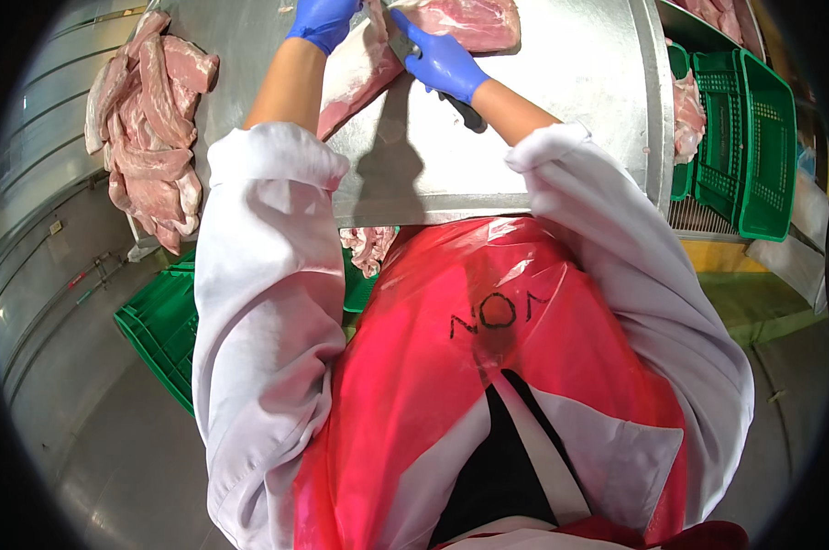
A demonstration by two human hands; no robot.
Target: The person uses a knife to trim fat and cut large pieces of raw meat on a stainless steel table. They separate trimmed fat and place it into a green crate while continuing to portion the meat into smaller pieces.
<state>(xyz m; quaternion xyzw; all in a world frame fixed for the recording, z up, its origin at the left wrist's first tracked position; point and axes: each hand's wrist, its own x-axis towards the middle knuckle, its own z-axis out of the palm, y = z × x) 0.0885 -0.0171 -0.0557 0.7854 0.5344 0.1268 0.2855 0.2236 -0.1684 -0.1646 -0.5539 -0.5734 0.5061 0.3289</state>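
A large piece of raw pink meat [359,78] with a pale fatty side lies on the metal worktable [561,101], running up to the top edge of the view. My left hand [325,20], in a blue glove, is at the meat's left side; its fingers are cut off by the upper edge, so their grip is hidden. My right hand [446,66], also blue-gloved, is closed around a knife [466,114]. The black handle sticks out below the palm. Its short visible grey blade points up-left against the meat, with the index finger stretched along it.
Several trimmed meat strips [153,137] are heaped at the table's left edge. On the right stands a green perforated crate [767,147] beside more meat [687,115]. Another green crate [162,321] is below the table at left, near pale meat scraps [368,247].
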